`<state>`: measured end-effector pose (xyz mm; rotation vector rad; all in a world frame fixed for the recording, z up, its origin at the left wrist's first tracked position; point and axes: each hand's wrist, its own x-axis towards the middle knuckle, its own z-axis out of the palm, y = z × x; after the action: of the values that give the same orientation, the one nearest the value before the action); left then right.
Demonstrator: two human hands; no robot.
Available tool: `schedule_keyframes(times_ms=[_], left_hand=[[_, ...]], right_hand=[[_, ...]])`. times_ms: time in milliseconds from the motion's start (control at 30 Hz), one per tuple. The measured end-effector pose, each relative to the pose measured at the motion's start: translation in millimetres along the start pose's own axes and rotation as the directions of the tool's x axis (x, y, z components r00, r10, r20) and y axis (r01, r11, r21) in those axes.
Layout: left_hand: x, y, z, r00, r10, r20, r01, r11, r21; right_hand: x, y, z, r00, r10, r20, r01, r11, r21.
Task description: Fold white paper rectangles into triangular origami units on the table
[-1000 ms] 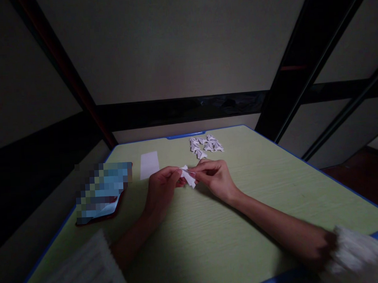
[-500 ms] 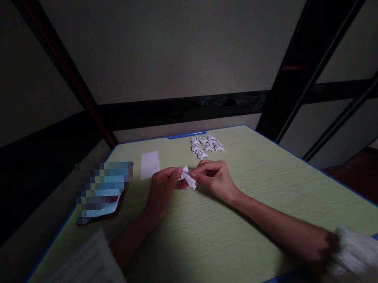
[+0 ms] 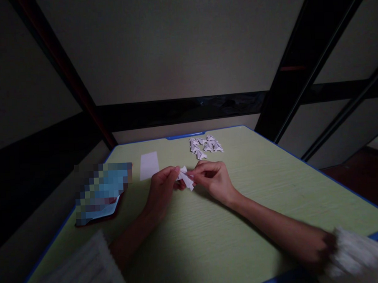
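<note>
Between my hands, above the middle of the table, is a small folded piece of white paper (image 3: 187,181) with creased flaps. My left hand (image 3: 163,185) pinches its left side between thumb and fingers. From the right, the thumb and forefinger of my right hand (image 3: 213,177) are closed on a flap of the same paper. Just beyond my hands, several folded white paper figures (image 3: 202,154) of a pointed shape lie grouped on the table.
A flat white sheet of paper (image 3: 149,165) lies left of the figures. At the left edge is a light-blue object with a dark red rim (image 3: 109,209), partly blurred out. The pale green table (image 3: 265,175) has a blue edge and stands against grey panels.
The folded paper tilts slightly in my fingers, and my right fingertips have shifted a little on its flap. Otherwise the view moves only slightly.
</note>
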<state>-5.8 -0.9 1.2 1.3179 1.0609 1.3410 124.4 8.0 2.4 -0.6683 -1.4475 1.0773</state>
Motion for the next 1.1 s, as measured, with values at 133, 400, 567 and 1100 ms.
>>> schedule_keyframes(times_ms=[133,400,567,1100], left_hand=[[1.1,-1.8,-1.3,0.998,-0.04,0.044,0.044,0.995,-0.09],[0.4,0.2,-1.2,0.997,-0.026,0.069,0.024,0.999,0.025],[0.7,-0.2,-0.9,0.999,-0.014,0.03,0.011,0.996,0.088],[0.1,0.5,-1.8,0.999,0.0,-0.032,-0.001,1.0,-0.019]], right_hand=[[0.5,1.6,-1.1,1.0,0.002,-0.02,-0.003,1.0,-0.018],[0.7,4.0,-2.9,1.0,-0.007,-0.028,0.005,0.999,-0.052],[1.9,2.9,-1.4,0.999,0.034,-0.009,-0.034,0.999,-0.001],[4.9,-1.1,-5.6,0.983,0.158,0.092,-0.169,0.977,0.132]])
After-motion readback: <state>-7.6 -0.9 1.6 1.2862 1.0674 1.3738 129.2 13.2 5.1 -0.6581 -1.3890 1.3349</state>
